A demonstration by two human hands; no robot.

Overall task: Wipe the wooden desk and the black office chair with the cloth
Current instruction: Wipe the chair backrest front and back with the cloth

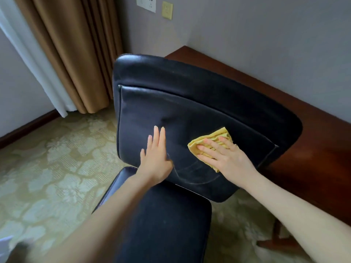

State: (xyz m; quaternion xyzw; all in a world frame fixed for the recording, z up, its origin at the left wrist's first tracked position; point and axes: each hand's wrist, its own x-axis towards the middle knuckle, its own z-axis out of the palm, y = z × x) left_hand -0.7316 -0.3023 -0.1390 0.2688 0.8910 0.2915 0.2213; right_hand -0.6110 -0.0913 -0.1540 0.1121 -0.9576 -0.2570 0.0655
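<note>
Black office chair [167,224], seat nearest the viewer. On its tilted backrest [190,103], the left hand [155,160], fingers straight, braces the left half; the right hand [226,158], flat, presses the folded cloth [212,137] against the right half, hands apart. Even palm pressure and overlapping strokes serve best. The cloth's long axis, largely covered, appears to run up the backrest. Beyond the backrest: wooden desk [313,149].

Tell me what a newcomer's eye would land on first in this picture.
The yellow cloth stands out first, pressed flat under the right hand against the backrest of the black office chair at centre. Beside it, the left hand lies flat on the same backrest. Behind the chair, the dark wooden desk runs along the grey wall on the right.
</note>
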